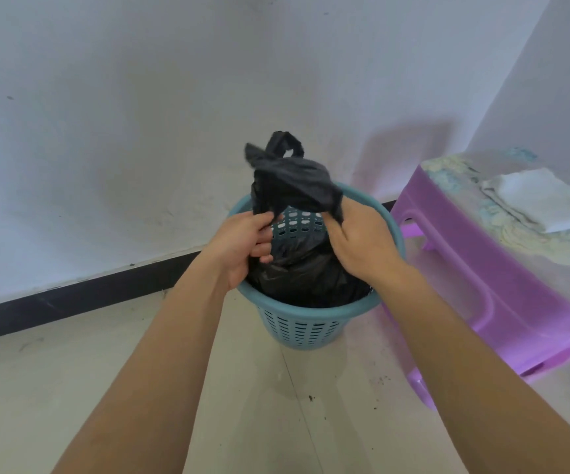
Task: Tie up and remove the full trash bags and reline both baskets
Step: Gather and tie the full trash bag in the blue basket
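- While the black trash bag sits inside the blue basket, its body fills the basket close to the rim. Its top is drawn up above the rim into a bunch, with one handle loop standing at the back. This is likely done so the mouth can be closed before the bag is lifted, keeping the rubbish in.
- The left hand has its fingers curled round the left side of the gathered plastic. The right hand grips the right flap, knuckles up.
- The hands are near each other, one on either side of the bag's neck. That hold suits crossing the two ends into a knot.
- Judgement: tying is under way and the bag is not yet out. I cannot tell whether a first knot is already pulled.
- The basket stands upright on the floor, near the wall and its black skirting. It probably steadies the bag so that both hands are free.
- A purple stool stands just beside the basket on the right.
- A white folded thing lies on the stool. It could be a cloth or a fresh liner, and I cannot tell which.
- The second basket is not in view.
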A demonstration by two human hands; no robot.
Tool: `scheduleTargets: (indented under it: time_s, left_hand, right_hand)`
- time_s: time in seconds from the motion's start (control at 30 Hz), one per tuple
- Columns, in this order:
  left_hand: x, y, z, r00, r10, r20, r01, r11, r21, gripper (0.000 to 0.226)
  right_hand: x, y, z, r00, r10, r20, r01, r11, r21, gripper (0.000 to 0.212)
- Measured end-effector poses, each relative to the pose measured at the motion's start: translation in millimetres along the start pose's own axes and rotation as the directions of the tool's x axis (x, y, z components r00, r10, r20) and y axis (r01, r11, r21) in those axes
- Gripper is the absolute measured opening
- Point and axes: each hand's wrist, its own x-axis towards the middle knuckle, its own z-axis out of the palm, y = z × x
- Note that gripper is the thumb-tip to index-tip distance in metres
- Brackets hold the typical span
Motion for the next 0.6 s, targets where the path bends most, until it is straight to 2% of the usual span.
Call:
scheduleTargets:
  time_s: [0.03, 0.1, 0.17, 0.23, 0.27, 0.3, 0.37, 0.43, 0.5, 0.6]
  left_hand:
    - [-2, 1, -1, 0.998, 0.021, 0.062, -0.021, 1.0, -0.006, 0.02]
    - [-6, 2, -6, 0.975, 0.095, 0.201, -0.097, 0.995, 0.002, 0.027]
    - [-13, 1, -6, 0.938, 0.153, 0.31, -0.19, 0.977, 0.093, 0.02]
    - [-16, 0, -1, 0.946, 0.16, 0.281, -0.206, 0.968, 0.144, 0.008]
    - [-15, 0, 1, 0.968, 0.146, 0.205, -0.178, 0.973, 0.149, 0.017]
    - [-12, -1, 1, 0.986, 0.122, 0.115, -0.137, 0.982, 0.127, 0.024]
    - [-9, -1, 0, 0.996, 0.09, 0.013, -0.09, 0.996, 0.024, 0.029]
    - [-9, -4, -8, 0.997, 0.077, 0.006, -0.075, 0.988, -0.135, 0.03]
    - [-9, -3, -16, 0.998, 0.061, 0.027, -0.052, 0.96, -0.274, 0.028]
    - [-11, 0, -21, 0.997, 0.033, 0.063, -0.016, 0.967, -0.255, 0.025]
  right_hand:
    - [3, -1, 0, 0.999, -0.041, 0.034, 0.044, 0.995, -0.089, 0.013]
    - [5, -1, 2, 0.994, -0.076, 0.083, 0.097, 0.952, -0.289, 0.021]
    - [4, -4, 7, 0.991, -0.066, 0.113, 0.11, 0.893, -0.436, 0.024]
    - [0, -9, 17, 0.978, -0.096, 0.185, 0.182, 0.827, -0.532, 0.029]
    - [-3, -11, 23, 0.966, -0.131, 0.224, 0.236, 0.803, -0.548, 0.031]
    - [-6, -13, 27, 0.955, -0.165, 0.247, 0.276, 0.797, -0.537, 0.031]
    - [-7, -9, 32, 0.951, -0.179, 0.252, 0.275, 0.863, -0.424, 0.035]
    - [-4, 0, 29, 0.945, -0.108, 0.308, 0.185, 0.954, -0.234, 0.045]
    - [-2, 11, 21, 0.924, -0.052, 0.378, 0.073, 0.997, -0.04, 0.049]
    - [2, 21, 10, 0.912, -0.029, 0.408, -0.016, 0.994, 0.106, 0.029]
